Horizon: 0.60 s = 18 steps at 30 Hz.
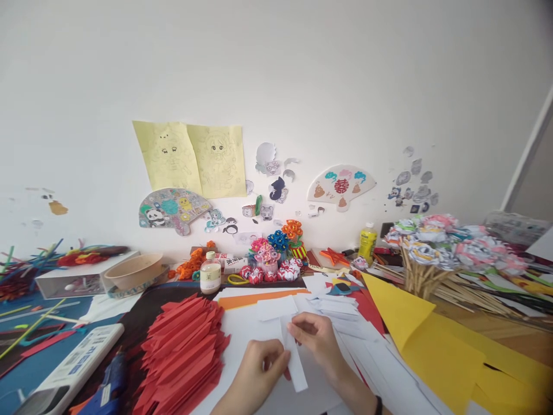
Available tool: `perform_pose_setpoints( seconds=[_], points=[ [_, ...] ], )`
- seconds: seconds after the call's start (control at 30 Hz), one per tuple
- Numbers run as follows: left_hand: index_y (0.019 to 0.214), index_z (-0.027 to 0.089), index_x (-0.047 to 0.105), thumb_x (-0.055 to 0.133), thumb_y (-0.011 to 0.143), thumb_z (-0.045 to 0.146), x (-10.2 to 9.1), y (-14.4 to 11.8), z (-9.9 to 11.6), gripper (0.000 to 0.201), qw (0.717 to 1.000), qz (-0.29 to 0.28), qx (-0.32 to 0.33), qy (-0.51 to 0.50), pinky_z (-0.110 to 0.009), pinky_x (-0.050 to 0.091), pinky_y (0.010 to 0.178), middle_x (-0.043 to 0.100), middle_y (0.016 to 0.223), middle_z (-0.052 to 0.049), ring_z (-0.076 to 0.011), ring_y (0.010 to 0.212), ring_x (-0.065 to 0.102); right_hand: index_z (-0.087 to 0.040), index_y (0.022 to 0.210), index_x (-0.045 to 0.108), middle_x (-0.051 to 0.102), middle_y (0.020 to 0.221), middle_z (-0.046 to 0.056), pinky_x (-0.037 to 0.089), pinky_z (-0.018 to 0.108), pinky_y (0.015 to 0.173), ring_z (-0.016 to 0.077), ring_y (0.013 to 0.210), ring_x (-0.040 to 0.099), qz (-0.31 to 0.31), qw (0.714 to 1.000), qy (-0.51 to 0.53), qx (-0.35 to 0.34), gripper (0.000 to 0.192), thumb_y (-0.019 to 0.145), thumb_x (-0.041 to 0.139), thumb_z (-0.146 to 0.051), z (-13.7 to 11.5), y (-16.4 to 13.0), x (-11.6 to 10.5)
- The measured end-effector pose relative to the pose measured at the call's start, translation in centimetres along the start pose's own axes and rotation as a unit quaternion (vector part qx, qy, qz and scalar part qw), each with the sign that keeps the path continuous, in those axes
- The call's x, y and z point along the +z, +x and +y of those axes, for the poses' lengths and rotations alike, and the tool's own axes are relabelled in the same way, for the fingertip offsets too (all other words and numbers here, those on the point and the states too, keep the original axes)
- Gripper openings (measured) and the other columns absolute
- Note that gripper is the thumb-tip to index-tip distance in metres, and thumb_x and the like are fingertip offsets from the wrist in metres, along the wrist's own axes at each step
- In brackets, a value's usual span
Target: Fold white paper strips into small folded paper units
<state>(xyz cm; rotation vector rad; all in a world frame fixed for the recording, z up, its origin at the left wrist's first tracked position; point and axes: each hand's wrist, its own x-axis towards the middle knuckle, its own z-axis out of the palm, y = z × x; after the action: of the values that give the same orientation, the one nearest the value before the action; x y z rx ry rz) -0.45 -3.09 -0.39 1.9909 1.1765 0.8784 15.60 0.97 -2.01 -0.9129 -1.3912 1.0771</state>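
Note:
A narrow white paper strip (pixel 297 372) slants between my two hands, over white sheets. My left hand (pixel 258 372) pinches its left edge, the fingers curled and partly hidden. My right hand (pixel 318 341) closes thumb and fingertips on its upper part. Just beyond them lies another white paper piece (pixel 276 308). To the left is a thick heap of folded red paper strips (pixel 184 351). Cut white strips (pixel 334 308) lie behind and to the right of my right hand.
Yellow paper (pixel 447 354) covers the right side, before a bunch of paper flowers (pixel 436 242) on sticks. A blue glue gun (pixel 108 383) and a long white box (pixel 80 363) lie at left. A small bottle (pixel 211 274) and pipe-cleaner flowers (pixel 279 242) stand near the wall.

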Motion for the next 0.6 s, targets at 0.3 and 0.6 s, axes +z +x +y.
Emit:
perform_pose_setpoints(
  seconds=[0.3, 0.6],
  points=[
    [0.060, 0.016, 0.065, 0.045, 0.088, 0.033, 0.41, -0.09, -0.07, 0.039, 1.000, -0.024, -0.001, 0.006, -0.020, 0.034, 0.054, 0.065, 0.056, 0.000, -0.0099, 0.051, 0.047, -0.013, 0.069, 0.065, 0.057, 0.057, 0.002, 0.041, 0.025, 0.050, 0.0138, 0.053, 0.050, 0.049, 0.999, 0.011, -0.001, 0.035, 0.070, 0.070, -0.048, 0.57, 0.49, -0.36],
    [0.062, 0.017, 0.060, 0.042, 0.088, 0.033, 0.22, 0.19, -0.25, 0.035, 0.999, -0.032, -0.014, -0.001, -0.021, 0.036, 0.055, 0.066, 0.059, -0.001, -0.0116, 0.052, 0.052, -0.012, 0.072, 0.064, 0.060, 0.061, 0.003, 0.042, 0.026, 0.050, 0.0141, 0.054, 0.051, 0.081, 0.996, 0.013, 0.019, 0.035, 0.070, 0.071, -0.047, 0.75, 0.81, -0.59]
  ],
)
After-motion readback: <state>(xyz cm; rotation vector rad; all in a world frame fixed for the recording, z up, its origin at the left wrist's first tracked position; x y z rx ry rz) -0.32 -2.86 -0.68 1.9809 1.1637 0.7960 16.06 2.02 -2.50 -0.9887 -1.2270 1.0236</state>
